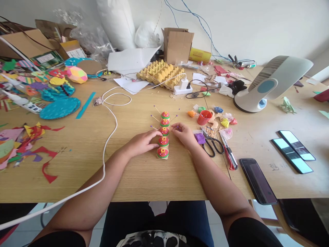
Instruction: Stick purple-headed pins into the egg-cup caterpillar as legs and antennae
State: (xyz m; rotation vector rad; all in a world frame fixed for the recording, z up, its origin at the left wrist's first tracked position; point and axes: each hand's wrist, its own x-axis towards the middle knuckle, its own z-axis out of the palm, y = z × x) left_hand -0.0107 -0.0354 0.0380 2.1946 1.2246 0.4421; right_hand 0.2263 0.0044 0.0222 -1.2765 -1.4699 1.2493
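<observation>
A row of small round craft pieces (163, 134), red on top with green rims and thin sticks poking out sideways, lies on the wooden table (144, 171). My left hand (143, 142) rests against the left side of the row, fingers curled round the fourth piece. My right hand (184, 133) pinches a thin stick at the right side of the third piece.
Scissors (212, 144), a red cutter (229, 155) and bits of coloured clay (199, 138) lie right of the row. A small red cup (204, 117), a fan (269, 82), phones (257, 180), an egg tray (161, 72), a white cable (108, 137) and paper scraps (28, 144) surround it.
</observation>
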